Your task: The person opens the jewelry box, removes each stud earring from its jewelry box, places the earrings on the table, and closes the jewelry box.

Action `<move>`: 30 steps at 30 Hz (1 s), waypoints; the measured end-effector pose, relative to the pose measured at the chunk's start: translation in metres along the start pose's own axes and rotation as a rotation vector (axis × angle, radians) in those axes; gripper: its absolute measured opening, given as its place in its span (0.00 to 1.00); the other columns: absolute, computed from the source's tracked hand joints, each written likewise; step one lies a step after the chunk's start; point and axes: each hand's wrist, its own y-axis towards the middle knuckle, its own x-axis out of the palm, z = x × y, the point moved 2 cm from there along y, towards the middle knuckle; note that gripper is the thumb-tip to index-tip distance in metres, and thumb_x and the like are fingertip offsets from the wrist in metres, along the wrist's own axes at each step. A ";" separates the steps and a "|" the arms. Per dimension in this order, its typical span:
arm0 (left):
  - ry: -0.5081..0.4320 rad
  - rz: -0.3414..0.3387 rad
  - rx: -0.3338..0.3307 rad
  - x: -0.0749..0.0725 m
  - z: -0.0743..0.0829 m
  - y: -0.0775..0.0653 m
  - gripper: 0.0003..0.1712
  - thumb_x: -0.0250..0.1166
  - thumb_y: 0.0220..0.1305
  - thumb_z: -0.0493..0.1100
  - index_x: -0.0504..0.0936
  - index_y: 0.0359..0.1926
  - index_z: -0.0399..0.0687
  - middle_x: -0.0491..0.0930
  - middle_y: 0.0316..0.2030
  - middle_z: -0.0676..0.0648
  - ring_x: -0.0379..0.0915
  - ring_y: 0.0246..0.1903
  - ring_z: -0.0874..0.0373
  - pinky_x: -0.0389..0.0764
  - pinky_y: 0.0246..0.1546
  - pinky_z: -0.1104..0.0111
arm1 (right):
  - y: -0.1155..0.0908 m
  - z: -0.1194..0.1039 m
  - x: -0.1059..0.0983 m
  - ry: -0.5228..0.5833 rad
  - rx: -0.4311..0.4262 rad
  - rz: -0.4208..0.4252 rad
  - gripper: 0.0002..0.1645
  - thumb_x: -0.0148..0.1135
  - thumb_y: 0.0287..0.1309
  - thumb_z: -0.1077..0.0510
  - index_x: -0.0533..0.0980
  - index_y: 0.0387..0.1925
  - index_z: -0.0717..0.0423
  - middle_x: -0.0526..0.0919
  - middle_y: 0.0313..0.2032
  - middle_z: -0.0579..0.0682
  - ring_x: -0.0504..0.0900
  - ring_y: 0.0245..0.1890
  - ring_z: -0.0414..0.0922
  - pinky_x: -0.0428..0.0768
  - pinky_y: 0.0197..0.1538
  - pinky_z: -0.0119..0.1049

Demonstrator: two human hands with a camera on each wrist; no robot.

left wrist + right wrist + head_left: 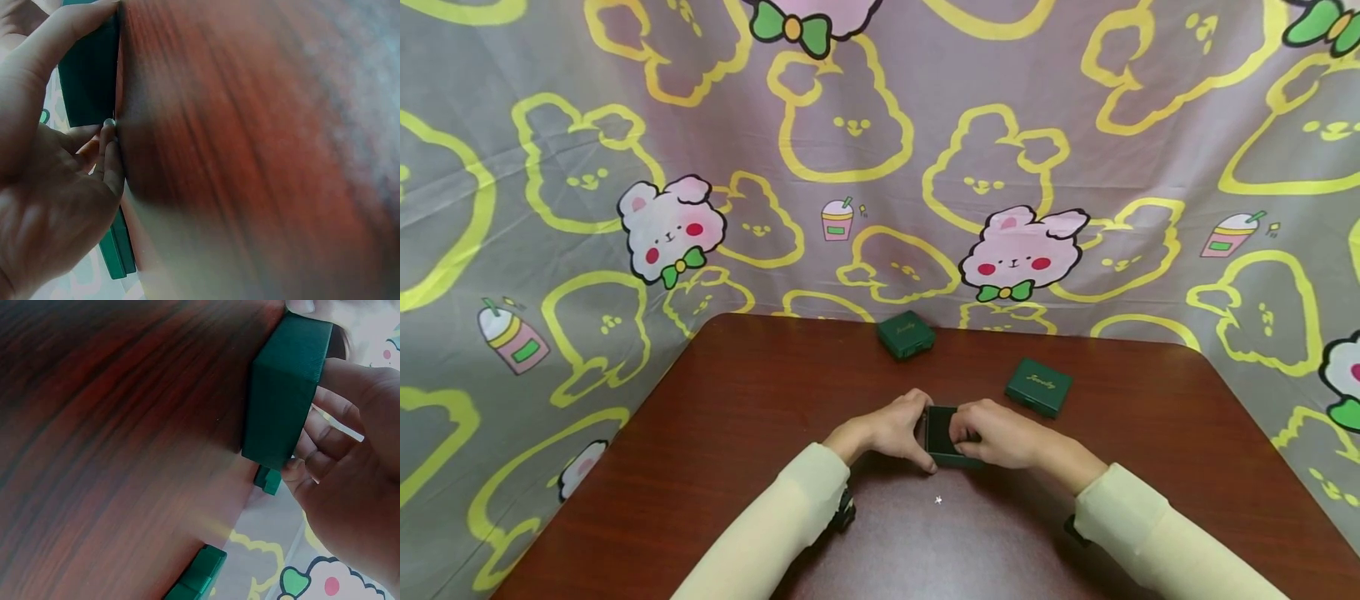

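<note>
From my seat, the left hand (897,429) grips the left side of the open-topped box (951,460), thumb at the near corner, fingers at the far one, with a small gap between palm and wall. The right hand (1000,433) comes in over the right side, its fingers bent and reaching into the black interior; I cannot tell whether they pinch anything there. So the box sits right between the hands, resting on the tabletop (760,400), its near wall facing me.

Just on the near side of it I see a small pale speck (937,500), too small for me to identify. To the left of the left hand I have a wide stretch of wood before the table's left edge. To the right, the right closed box (1039,387) lies near the right hand, a little farther out, gold lettering on its lid. The far closed box (906,335) sits well beyond the left hand, at the table's far edge.

The surface is dark reddish wood with a glossy patch on the near side. Directly behind it hangs a grey cloth (853,150) printed with yellow outlines, pale rabbits and drink cups. Both sleeves (782,517) are pale.
</note>
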 end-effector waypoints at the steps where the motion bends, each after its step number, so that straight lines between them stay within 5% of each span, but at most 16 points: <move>1: -0.002 0.000 -0.001 0.000 0.000 0.000 0.45 0.86 0.41 0.50 0.70 0.55 0.43 0.68 0.48 0.53 0.65 0.48 0.60 0.68 0.54 0.71 | 0.000 0.000 0.000 -0.007 0.002 0.004 0.07 0.70 0.59 0.66 0.81 0.31 0.52 0.77 0.30 0.40 0.77 0.31 0.40 0.75 0.34 0.30; 30: 0.006 0.007 0.009 0.002 0.000 -0.001 0.44 0.86 0.41 0.49 0.70 0.54 0.43 0.69 0.49 0.51 0.64 0.48 0.61 0.68 0.53 0.72 | 0.000 0.000 0.004 -0.023 0.048 0.009 0.12 0.72 0.58 0.65 0.78 0.26 0.47 0.76 0.26 0.38 0.73 0.26 0.33 0.74 0.28 0.28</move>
